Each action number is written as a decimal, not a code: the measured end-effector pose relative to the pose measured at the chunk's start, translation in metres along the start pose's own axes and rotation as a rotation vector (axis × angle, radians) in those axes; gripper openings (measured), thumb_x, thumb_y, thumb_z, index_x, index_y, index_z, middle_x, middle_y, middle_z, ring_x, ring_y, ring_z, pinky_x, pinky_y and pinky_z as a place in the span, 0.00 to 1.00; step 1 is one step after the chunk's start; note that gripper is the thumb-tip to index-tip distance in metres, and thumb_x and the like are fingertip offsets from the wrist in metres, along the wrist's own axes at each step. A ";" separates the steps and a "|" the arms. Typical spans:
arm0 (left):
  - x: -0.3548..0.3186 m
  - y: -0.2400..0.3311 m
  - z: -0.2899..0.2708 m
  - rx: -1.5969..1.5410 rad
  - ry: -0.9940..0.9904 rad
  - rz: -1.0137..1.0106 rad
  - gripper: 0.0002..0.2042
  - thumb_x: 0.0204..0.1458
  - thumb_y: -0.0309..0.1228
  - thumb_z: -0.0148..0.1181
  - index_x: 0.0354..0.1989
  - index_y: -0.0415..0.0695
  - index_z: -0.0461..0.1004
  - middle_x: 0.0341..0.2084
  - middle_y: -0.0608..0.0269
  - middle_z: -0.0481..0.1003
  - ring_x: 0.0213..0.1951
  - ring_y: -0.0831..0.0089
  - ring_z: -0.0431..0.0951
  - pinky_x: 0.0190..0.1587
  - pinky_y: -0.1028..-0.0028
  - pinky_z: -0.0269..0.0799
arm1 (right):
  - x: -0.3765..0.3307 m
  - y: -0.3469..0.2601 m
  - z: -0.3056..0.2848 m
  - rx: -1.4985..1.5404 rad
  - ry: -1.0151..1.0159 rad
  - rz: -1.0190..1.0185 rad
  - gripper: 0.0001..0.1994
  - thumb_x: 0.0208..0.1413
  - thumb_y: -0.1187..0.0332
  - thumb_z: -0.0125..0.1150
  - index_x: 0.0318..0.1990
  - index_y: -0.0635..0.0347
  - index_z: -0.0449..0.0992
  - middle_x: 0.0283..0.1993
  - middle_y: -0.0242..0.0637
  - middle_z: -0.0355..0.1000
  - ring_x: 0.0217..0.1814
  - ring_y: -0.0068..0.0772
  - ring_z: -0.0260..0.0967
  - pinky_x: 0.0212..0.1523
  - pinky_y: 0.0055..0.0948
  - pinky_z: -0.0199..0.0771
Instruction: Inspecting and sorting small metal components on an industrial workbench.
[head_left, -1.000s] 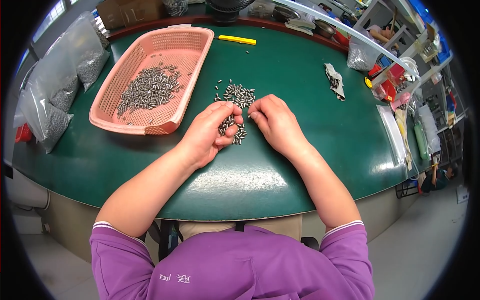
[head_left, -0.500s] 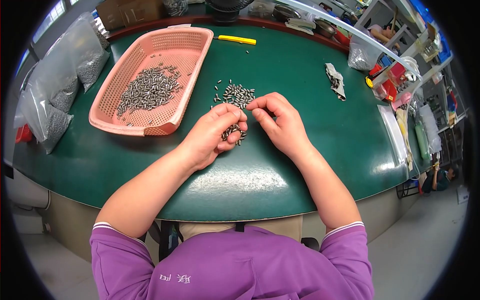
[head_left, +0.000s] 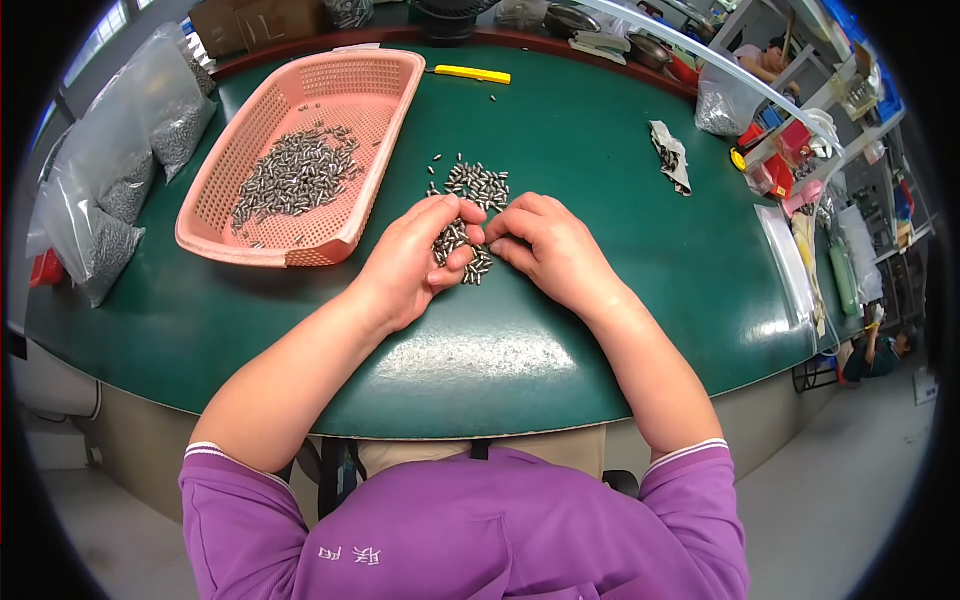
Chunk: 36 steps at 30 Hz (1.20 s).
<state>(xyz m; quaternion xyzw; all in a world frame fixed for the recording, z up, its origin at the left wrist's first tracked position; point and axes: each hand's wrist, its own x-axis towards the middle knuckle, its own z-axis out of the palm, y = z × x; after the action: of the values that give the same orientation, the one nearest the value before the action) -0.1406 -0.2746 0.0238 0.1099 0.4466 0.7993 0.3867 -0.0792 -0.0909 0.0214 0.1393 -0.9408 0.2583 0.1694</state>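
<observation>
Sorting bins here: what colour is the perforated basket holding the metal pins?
Salmon pink basket, head view.

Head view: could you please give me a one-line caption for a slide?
Left hand and right hand meet over small metal pins on a green table, beside a pink basket of pins.

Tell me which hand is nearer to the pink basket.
Left. The left hand lies just right of the pink basket, while the right hand is farther right, beyond the small metal pins.
</observation>
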 end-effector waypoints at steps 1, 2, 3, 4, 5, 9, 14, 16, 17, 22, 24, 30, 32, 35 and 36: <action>0.000 0.000 0.003 0.005 0.030 -0.015 0.11 0.61 0.36 0.45 0.40 0.41 0.67 0.31 0.63 0.67 0.23 0.84 0.61 0.17 0.87 0.52 | 0.000 0.001 0.000 -0.011 -0.009 0.014 0.05 0.47 0.70 0.62 0.33 0.55 0.75 0.36 0.35 0.68 0.42 0.41 0.67 0.43 0.37 0.70; 0.000 0.001 0.004 0.011 0.059 -0.030 0.09 0.60 0.34 0.45 0.40 0.42 0.67 0.31 0.64 0.67 0.22 0.85 0.61 0.16 0.87 0.51 | 0.000 0.001 0.000 -0.012 -0.009 0.014 0.05 0.47 0.70 0.62 0.33 0.55 0.75 0.36 0.35 0.68 0.42 0.41 0.67 0.43 0.37 0.70; 0.000 0.000 0.004 0.011 0.058 -0.029 0.09 0.60 0.34 0.45 0.40 0.42 0.67 0.31 0.64 0.67 0.22 0.85 0.61 0.16 0.87 0.51 | 0.000 0.001 0.000 -0.016 0.021 0.007 0.05 0.47 0.71 0.61 0.33 0.56 0.74 0.36 0.36 0.68 0.43 0.41 0.67 0.43 0.37 0.69; 0.001 -0.001 0.003 0.020 0.048 -0.025 0.08 0.60 0.34 0.47 0.39 0.43 0.67 0.30 0.65 0.68 0.22 0.85 0.61 0.16 0.87 0.51 | 0.000 0.001 0.000 -0.020 0.051 0.001 0.06 0.47 0.71 0.61 0.34 0.57 0.74 0.36 0.36 0.68 0.43 0.41 0.67 0.43 0.37 0.69; 0.001 -0.002 0.002 0.028 0.040 -0.020 0.07 0.59 0.33 0.49 0.38 0.43 0.66 0.30 0.66 0.68 0.22 0.86 0.61 0.16 0.87 0.51 | 0.001 0.000 -0.001 -0.021 0.051 -0.001 0.06 0.47 0.71 0.61 0.34 0.57 0.74 0.36 0.36 0.68 0.43 0.41 0.67 0.43 0.37 0.69; 0.002 -0.005 0.001 0.106 -0.053 -0.047 0.07 0.58 0.32 0.54 0.38 0.44 0.66 0.29 0.67 0.68 0.21 0.87 0.60 0.16 0.88 0.49 | 0.005 -0.005 -0.006 0.160 0.189 -0.001 0.05 0.49 0.73 0.61 0.34 0.57 0.73 0.35 0.37 0.68 0.43 0.41 0.67 0.44 0.35 0.68; 0.001 -0.004 -0.001 0.101 -0.115 -0.059 0.08 0.56 0.32 0.57 0.38 0.44 0.66 0.28 0.67 0.68 0.22 0.87 0.62 0.17 0.87 0.50 | 0.007 -0.009 -0.007 0.198 0.193 -0.098 0.05 0.48 0.73 0.61 0.34 0.57 0.74 0.35 0.35 0.69 0.42 0.40 0.68 0.43 0.34 0.69; 0.001 -0.004 0.000 0.102 -0.114 -0.055 0.08 0.56 0.31 0.57 0.39 0.44 0.66 0.28 0.67 0.68 0.22 0.87 0.62 0.17 0.87 0.50 | 0.006 -0.009 -0.007 0.200 0.203 -0.107 0.05 0.48 0.74 0.61 0.34 0.57 0.75 0.35 0.35 0.69 0.41 0.39 0.68 0.42 0.34 0.69; 0.000 -0.004 0.000 0.092 -0.118 -0.076 0.08 0.56 0.31 0.58 0.39 0.44 0.66 0.28 0.67 0.68 0.22 0.87 0.62 0.17 0.87 0.50 | 0.005 -0.010 -0.007 0.224 0.200 -0.109 0.05 0.48 0.74 0.61 0.34 0.57 0.75 0.34 0.35 0.70 0.40 0.38 0.68 0.42 0.33 0.70; 0.000 -0.005 0.000 0.085 -0.119 -0.074 0.07 0.57 0.32 0.56 0.39 0.44 0.66 0.29 0.66 0.68 0.22 0.87 0.61 0.17 0.87 0.50 | 0.005 -0.011 -0.005 0.270 0.208 -0.076 0.05 0.49 0.74 0.60 0.35 0.57 0.76 0.34 0.36 0.71 0.40 0.37 0.69 0.40 0.32 0.71; 0.000 -0.003 -0.003 0.049 -0.104 -0.087 0.07 0.58 0.32 0.52 0.38 0.42 0.66 0.29 0.65 0.68 0.22 0.86 0.61 0.16 0.87 0.49 | 0.007 -0.010 -0.003 0.237 0.274 -0.069 0.05 0.51 0.75 0.59 0.36 0.58 0.76 0.35 0.36 0.71 0.40 0.37 0.70 0.40 0.31 0.71; 0.004 0.004 0.003 -0.028 0.015 -0.112 0.10 0.61 0.34 0.43 0.36 0.40 0.66 0.30 0.62 0.66 0.21 0.83 0.60 0.15 0.87 0.49 | 0.006 -0.013 -0.012 0.165 0.338 -0.077 0.08 0.51 0.77 0.57 0.40 0.59 0.76 0.36 0.38 0.72 0.39 0.38 0.70 0.40 0.31 0.71; 0.007 0.006 0.002 -0.081 0.050 -0.129 0.10 0.61 0.33 0.43 0.36 0.39 0.66 0.30 0.62 0.67 0.21 0.82 0.60 0.14 0.87 0.50 | 0.007 -0.015 -0.012 0.137 0.358 -0.141 0.10 0.48 0.78 0.59 0.39 0.58 0.76 0.36 0.37 0.72 0.39 0.38 0.70 0.39 0.32 0.70; 0.012 0.006 -0.005 -0.181 0.041 -0.120 0.09 0.59 0.33 0.44 0.36 0.39 0.66 0.28 0.60 0.69 0.21 0.81 0.63 0.15 0.84 0.53 | 0.005 -0.027 -0.014 -0.065 0.386 -0.375 0.12 0.45 0.80 0.61 0.39 0.56 0.76 0.35 0.35 0.72 0.36 0.37 0.70 0.36 0.31 0.70; 0.013 0.007 -0.006 -0.209 0.034 -0.130 0.09 0.60 0.33 0.44 0.35 0.40 0.66 0.28 0.60 0.68 0.21 0.81 0.62 0.15 0.84 0.53 | 0.005 -0.034 -0.014 -0.052 0.357 -0.441 0.14 0.42 0.80 0.61 0.39 0.56 0.76 0.35 0.34 0.71 0.35 0.37 0.70 0.35 0.31 0.70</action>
<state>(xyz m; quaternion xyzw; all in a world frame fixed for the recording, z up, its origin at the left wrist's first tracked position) -0.1561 -0.2712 0.0231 0.0261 0.3737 0.8164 0.4396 -0.0685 -0.1123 0.0494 0.2886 -0.8493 0.2117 0.3881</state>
